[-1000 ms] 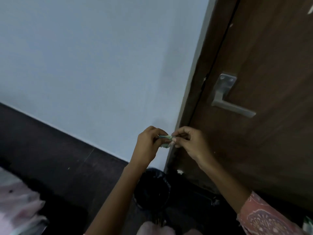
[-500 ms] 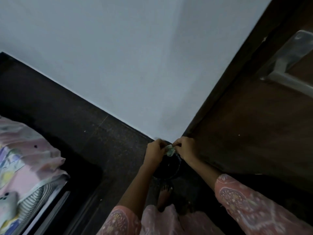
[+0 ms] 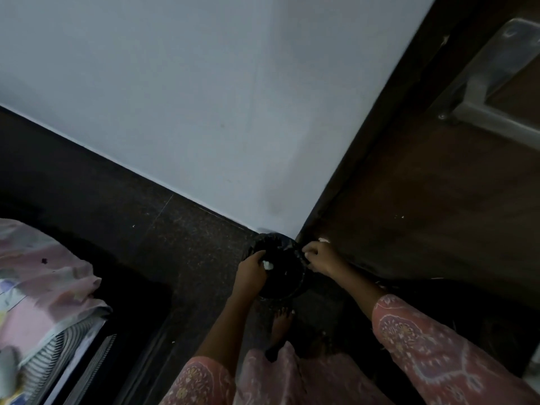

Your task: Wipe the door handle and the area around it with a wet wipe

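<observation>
The door handle (image 3: 493, 92), a grey metal lever on a rectangular backplate, sits at the upper right edge of the head view, blurred and partly cut off by the frame, mounted on the dark brown wooden door (image 3: 432, 206) that fills the right side. It is well apart from both hands, which are low down near the floor.

A small crumpled white wad, apparently the wet wipe (image 3: 268, 266), is pinched at the fingertips of the left hand (image 3: 251, 273), whose fingers are curled together around it. The wad hangs over the open mouth of a round black bin (image 3: 287, 287) lined with a dark plastic bag, which stands on the dark speckled stone floor (image 3: 152, 229) in the corner where the pale blue-grey wall (image 3: 204, 97) meets the dark door frame (image 3: 388, 112).

The right hand (image 3: 320, 258) rests at the right rim of the bin, fingers bent and close together; something pale shows at its fingertips, but whether it is gripping the bag's edge or a scrap of something cannot be told.

Both arms come up from the bottom edge, the forearms bare, with pink patterned sleeves (image 3: 432, 343) higher up. A bare foot (image 3: 281, 323) is planted on the floor just beside the near side of the bin. At the left edge lies a bed with pink and striped bedding (image 3: 43, 290).
</observation>
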The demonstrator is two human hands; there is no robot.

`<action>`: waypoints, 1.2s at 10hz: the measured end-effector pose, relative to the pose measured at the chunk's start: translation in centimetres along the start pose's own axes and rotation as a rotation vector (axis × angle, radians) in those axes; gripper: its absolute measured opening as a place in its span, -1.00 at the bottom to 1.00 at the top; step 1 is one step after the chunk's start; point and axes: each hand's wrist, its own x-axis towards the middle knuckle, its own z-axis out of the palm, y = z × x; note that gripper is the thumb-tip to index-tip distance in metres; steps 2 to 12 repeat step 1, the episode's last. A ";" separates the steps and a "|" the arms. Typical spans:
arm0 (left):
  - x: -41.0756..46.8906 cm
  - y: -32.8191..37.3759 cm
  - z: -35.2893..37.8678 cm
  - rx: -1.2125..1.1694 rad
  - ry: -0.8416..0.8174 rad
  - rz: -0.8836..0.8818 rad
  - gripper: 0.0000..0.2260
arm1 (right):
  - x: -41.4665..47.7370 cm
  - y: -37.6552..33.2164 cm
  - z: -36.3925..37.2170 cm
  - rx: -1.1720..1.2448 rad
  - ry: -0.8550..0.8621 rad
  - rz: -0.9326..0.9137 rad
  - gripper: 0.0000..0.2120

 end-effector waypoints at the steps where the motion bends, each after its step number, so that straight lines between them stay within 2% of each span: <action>1: -0.1 -0.8 0.1 0.059 0.080 0.015 -0.67 | -0.3 1.0 -1.1 0.182 0.024 0.028 -0.77; 12: -0.1 -0.8 0.1 0.059 0.080 0.015 -0.67 | -0.3 1.0 -1.1 0.182 0.024 0.028 -0.77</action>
